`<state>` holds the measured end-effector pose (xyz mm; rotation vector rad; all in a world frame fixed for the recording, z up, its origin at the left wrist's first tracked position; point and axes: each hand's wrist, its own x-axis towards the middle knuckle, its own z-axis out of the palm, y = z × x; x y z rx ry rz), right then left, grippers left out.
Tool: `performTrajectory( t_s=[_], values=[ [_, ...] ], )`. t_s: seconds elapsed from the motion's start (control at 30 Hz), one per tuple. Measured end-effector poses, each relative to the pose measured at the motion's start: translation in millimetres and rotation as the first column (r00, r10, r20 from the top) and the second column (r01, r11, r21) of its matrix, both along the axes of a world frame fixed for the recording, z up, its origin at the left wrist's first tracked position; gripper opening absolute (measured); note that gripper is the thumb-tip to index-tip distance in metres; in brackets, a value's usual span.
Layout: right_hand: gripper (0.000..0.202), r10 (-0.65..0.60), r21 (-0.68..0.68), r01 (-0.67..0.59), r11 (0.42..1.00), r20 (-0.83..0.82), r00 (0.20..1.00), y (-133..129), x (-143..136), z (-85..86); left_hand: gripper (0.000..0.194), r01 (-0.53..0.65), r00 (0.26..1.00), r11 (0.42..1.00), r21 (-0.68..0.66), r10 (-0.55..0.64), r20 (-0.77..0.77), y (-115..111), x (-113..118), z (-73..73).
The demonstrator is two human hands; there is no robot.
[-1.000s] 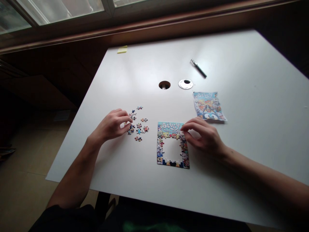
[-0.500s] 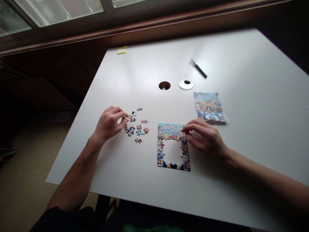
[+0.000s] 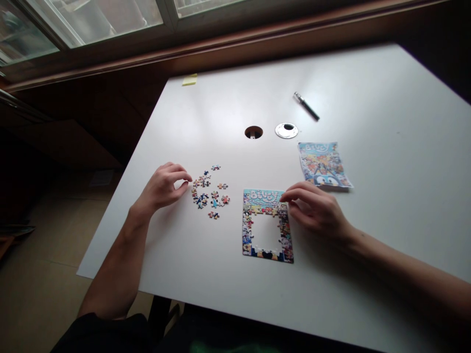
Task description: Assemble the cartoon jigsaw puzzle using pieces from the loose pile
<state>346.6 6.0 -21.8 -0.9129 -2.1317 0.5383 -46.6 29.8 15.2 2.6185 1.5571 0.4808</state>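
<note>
My left hand [image 3: 164, 186] hovers at the left edge of a loose cluster of jigsaw puzzle pieces [image 3: 201, 200]. Its thumb and index finger are curved and slightly apart, and I see no piece between them. A partly assembled jigsaw puzzle [image 3: 267, 197] with a "Bluey" heading lies to the right of the cluster; its border is joined around a bare white middle. With bent, parted fingers, my right hand [image 3: 316, 208] rests at the puzzle's upper right edge, the index fingertip over the corner. The undersides of the right fingers are hidden.
A creased "Bluey" picture sheet [image 3: 324, 164] lies beyond my right hand. Farther back are a black marker [image 3: 306, 106], a round metal cover [image 3: 286, 130] and an open cable hole [image 3: 253, 132]. A yellow sticky note [image 3: 190, 79] is at the white table's [image 3: 221, 274] far left corner.
My left hand has drawn back slightly to the left from the pieces. My right hand keeps its place at the puzzle's edge. The whole view has shifted a little.
</note>
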Motion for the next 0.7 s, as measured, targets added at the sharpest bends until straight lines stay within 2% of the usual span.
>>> performTrajectory(
  t_s=[0.1, 0.23, 0.5, 0.7],
  values=[
    [0.020, 0.001, -0.006, -0.001, 1.000, -0.005, 1.000, 0, 0, 1.0, 0.012, 0.074, 0.997, 0.992, -0.100, -0.073, 0.013, 0, -8, 5.0],
    [0.019, 0.000, -0.007, 0.000, 1.000, -0.005, 1.000, 0, 1, 1.8, 0.009, 0.097, 0.995, 0.981, -0.168, -0.093, 0.031, -3, -2, 6.7],
    [0.020, 0.002, -0.019, -0.002, 1.000, -0.006, 1.000, 0, 1, 1.1, 0.019, -0.013, 0.999, 0.997, -0.077, 0.017, 0.042, 0, 3, -3.1],
    [0.019, -0.005, -0.011, 0.005, 1.000, -0.002, 1.000, 1, 0, 2.2, 0.021, -0.028, 0.998, 0.995, -0.096, 0.033, 0.056, 0, 7, -9.5]
  ],
)
